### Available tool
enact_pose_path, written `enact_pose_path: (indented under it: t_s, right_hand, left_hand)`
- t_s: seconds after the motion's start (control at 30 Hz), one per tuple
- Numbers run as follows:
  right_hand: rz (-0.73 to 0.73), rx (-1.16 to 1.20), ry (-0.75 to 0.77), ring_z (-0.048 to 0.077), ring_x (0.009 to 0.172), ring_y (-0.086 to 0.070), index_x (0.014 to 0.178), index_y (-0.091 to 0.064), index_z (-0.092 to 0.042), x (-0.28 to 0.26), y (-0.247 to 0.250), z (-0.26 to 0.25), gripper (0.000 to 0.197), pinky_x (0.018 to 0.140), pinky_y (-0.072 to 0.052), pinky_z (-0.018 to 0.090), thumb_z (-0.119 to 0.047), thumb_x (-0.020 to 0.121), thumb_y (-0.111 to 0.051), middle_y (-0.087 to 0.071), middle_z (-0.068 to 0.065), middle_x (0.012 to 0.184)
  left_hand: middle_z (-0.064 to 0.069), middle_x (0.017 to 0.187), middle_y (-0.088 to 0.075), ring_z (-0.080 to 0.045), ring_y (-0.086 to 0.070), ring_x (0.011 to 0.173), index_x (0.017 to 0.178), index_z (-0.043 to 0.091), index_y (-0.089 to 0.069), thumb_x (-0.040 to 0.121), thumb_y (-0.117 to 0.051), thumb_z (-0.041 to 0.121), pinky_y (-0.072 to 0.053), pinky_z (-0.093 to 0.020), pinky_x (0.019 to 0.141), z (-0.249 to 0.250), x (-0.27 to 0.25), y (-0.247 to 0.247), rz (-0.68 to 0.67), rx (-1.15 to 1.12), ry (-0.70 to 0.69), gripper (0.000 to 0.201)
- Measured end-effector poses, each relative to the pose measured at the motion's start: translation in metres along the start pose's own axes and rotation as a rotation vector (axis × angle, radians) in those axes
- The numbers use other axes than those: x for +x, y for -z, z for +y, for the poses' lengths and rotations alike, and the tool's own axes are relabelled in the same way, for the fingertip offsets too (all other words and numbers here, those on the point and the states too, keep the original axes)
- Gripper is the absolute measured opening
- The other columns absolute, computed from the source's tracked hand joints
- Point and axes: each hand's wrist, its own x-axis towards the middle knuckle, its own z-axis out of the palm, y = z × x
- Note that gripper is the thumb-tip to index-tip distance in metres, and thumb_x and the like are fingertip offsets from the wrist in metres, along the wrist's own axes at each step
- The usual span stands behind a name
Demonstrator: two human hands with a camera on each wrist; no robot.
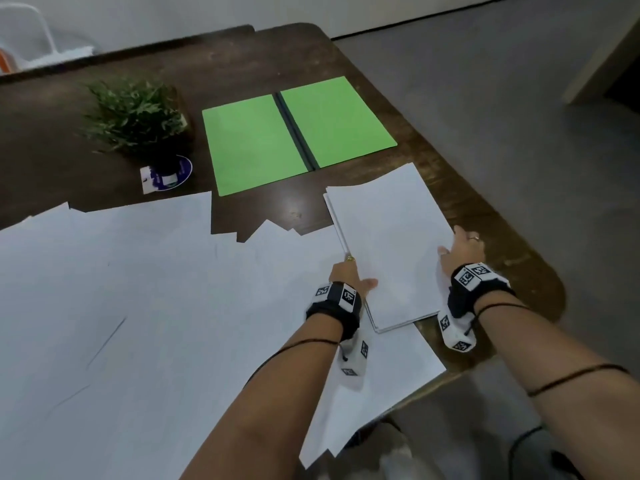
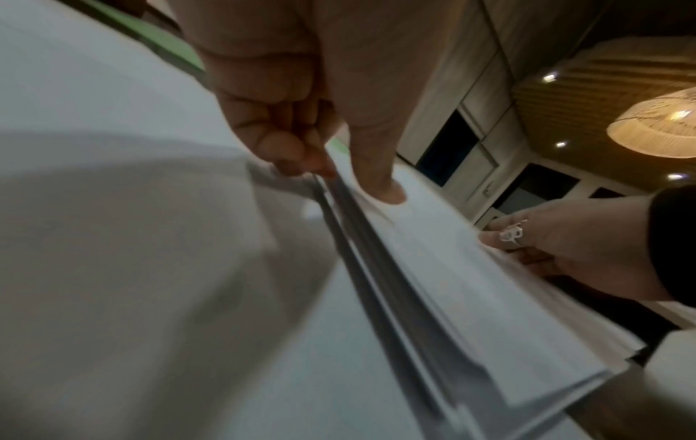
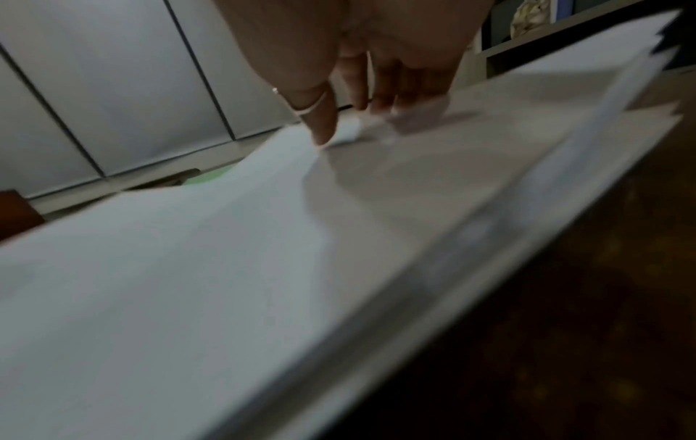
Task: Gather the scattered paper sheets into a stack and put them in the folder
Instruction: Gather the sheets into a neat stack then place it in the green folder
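- The left hand (image 1: 349, 275) is clamped on the left edge of the paper stack (image 1: 388, 244): in the left-wrist view the thumb sits on top and the curled fingers (image 2: 290, 148) are tucked under the edge.
- The right hand (image 1: 459, 247) is set on the stack's right edge, fingers (image 3: 324, 119) reaching down onto the top sheet; how far they wrap underneath can't be told, it's pretty blurry.
- So the stack is pinched from both sides, at the near right of the table (image 1: 242, 57), partly overlapping the loose sheets (image 1: 156, 289) that are spread to the left.
- Edges look slightly fanned, so squaring should probably be done now: both sides nudged inward evenly and the bundle tapped on the wood, rather than squeezed hard, which would likely bow it.
- The green folder (image 1: 298, 133) is lying open and flat just beyond the stack, beside a potted plant (image 1: 135, 116).
- Plenty of sheets look ungathered, so the stack is best kept low and slid over them, probably.
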Motion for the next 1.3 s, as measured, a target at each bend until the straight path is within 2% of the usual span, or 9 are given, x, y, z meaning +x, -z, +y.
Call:
enact_pose_path:
  t_s: [0.17,0.33,0.43,0.6,0.7,0.9,1.1,1.2,1.3]
  right_hand:
    - [0.039,0.099,0.323,0.035,0.127,-0.034,0.140,-0.038,-0.005,-0.040,-0.016,-0.025,0.056,0.106,-0.028,0.037,-0.017,0.090,-0.059,-0.037,0.020,0.139]
    - [-0.224,0.295,0.653,0.030,0.100,-0.058,0.109,-0.067,-0.003,-0.124,-0.056,-0.058,0.023,0.089,-0.043,0.028,-0.003,0.088,-0.059,-0.062,0.017,0.107]
    - [-0.464,0.324,0.563,0.024,0.102,-0.059,0.113,-0.065,-0.007,-0.163,-0.080,-0.081,0.024,0.089,-0.041,0.020,-0.012,0.090,-0.059,-0.059,0.012,0.113]
    - [-0.756,0.594,0.148,0.021,0.117,-0.050,0.129,-0.051,-0.012,-0.193,-0.102,-0.108,0.038,0.087,-0.049,0.033,-0.018,0.092,-0.057,-0.045,0.010,0.133]
    - [-0.855,0.764,-0.030,0.017,0.092,-0.052,0.131,-0.047,-0.010,-0.203,-0.104,-0.122,0.040,0.075,-0.051,0.030,-0.014,0.093,-0.056,-0.049,0.009,0.127]
    - [-0.803,0.623,0.025,0.019,0.089,-0.057,0.132,-0.043,-0.001,-0.198,-0.114,-0.134,0.046,0.074,-0.047,0.030,-0.021,0.093,-0.057,-0.055,0.011,0.116]
    - [-0.828,0.386,0.200,0.023,0.108,-0.059,0.118,-0.057,-0.007,-0.205,-0.126,-0.147,0.040,0.094,-0.047,0.033,-0.028,0.085,-0.066,-0.062,0.007,0.119]
    - [-0.598,0.078,0.316,0.030,0.116,-0.048,0.109,-0.054,-0.009,-0.214,-0.127,-0.152,0.033,0.097,-0.041,0.032,-0.034,0.088,-0.059,-0.049,0.012,0.126]
    - [-0.497,-0.023,0.362,0.033,0.123,-0.037,0.127,-0.045,-0.005,-0.223,-0.127,-0.159,0.048,0.099,-0.037,0.035,-0.034,0.091,-0.055,-0.036,0.015,0.133]
  left_hand:
    - [-0.012,0.140,-0.033,-0.027,-0.032,0.129,0.149,0.017,-0.019,0.084,-0.064,0.042,-0.028,-0.031,0.106,-0.046,-0.054,0.028,0.248,0.049,-0.114,0.083]
    - [-0.015,0.156,0.010,-0.040,0.006,0.142,0.150,0.027,0.001,0.087,-0.050,0.057,-0.016,-0.048,0.114,-0.131,-0.110,0.043,0.167,0.405,0.234,0.086]
    - [-0.008,0.151,0.032,-0.043,0.019,0.140,0.144,0.040,0.017,0.084,-0.048,0.065,-0.012,-0.061,0.110,-0.172,-0.138,0.042,0.142,0.384,0.337,0.092]
    - [0.000,0.149,0.036,-0.036,0.026,0.139,0.143,0.045,0.018,0.078,-0.033,0.079,-0.002,-0.061,0.112,-0.205,-0.163,0.030,0.150,0.320,0.351,0.090]
    - [-0.001,0.151,0.034,-0.037,0.023,0.140,0.143,0.042,0.019,0.075,-0.032,0.082,-0.005,-0.061,0.112,-0.204,-0.164,0.030,0.138,0.360,0.351,0.094]
    - [-0.001,0.148,0.038,-0.038,0.025,0.139,0.142,0.041,0.025,0.066,-0.039,0.086,-0.004,-0.060,0.112,-0.208,-0.173,0.032,0.081,0.405,0.307,0.109]
    - [0.001,0.149,0.036,-0.036,0.026,0.139,0.142,0.043,0.023,0.064,-0.040,0.087,-0.002,-0.058,0.113,-0.208,-0.177,0.033,0.065,0.412,0.285,0.110]
    - [0.001,0.149,0.035,-0.035,0.026,0.139,0.143,0.043,0.021,0.065,-0.041,0.087,-0.002,-0.057,0.113,-0.208,-0.178,0.035,0.064,0.398,0.273,0.109]
    - [0.002,0.150,0.034,-0.034,0.025,0.140,0.143,0.042,0.019,0.065,-0.043,0.085,-0.003,-0.057,0.113,-0.209,-0.179,0.035,0.079,0.381,0.261,0.109]
